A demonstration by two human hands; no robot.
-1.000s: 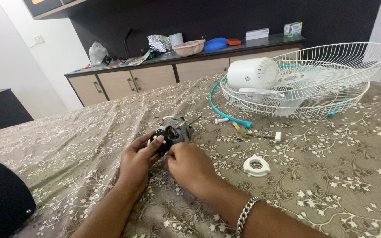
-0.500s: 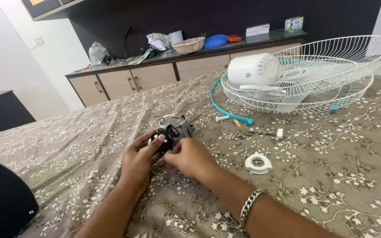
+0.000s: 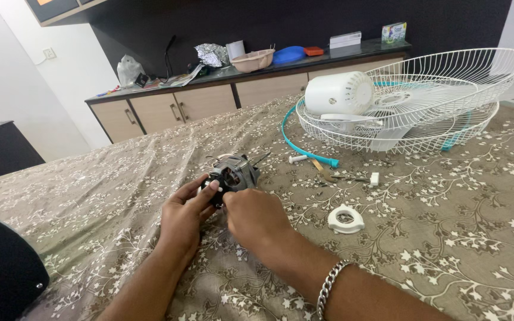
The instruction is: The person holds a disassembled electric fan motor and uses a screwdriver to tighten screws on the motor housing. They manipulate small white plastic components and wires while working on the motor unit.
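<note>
I hold a small fan motor (image 3: 231, 175) with both my hands. It sits on the bed cover (image 3: 90, 202) with white flowers, near the middle of it. My left hand (image 3: 184, 215) is curled round the near side of the motor, and my thumb presses on its dark front. My right hand (image 3: 256, 215) is bunched up close below the motor, with the fingers tucked under, so I cannot tell what they pinch.

I think the fan is already in many pieces. The white wire cages (image 3: 423, 104) lie stacked at the far right, with the white motor cover (image 3: 338, 93) inside them. A blue-green ring (image 3: 300, 145) lies beside them. A white plastic ring (image 3: 345, 219) rests on the cover just right of my hands. Small screws and bits (image 3: 343, 177) lie between the motor and the cages. The motor is out of its shell, so the work on the motor itself looks like the part left.

Far back, on the long dark counter (image 3: 352, 52), stand a flat white box (image 3: 345, 40) and a small green and white box (image 3: 394, 32). A crumpled silver foil lump (image 3: 210, 56) and a white bag (image 3: 129, 70) sit more to the left.
</note>
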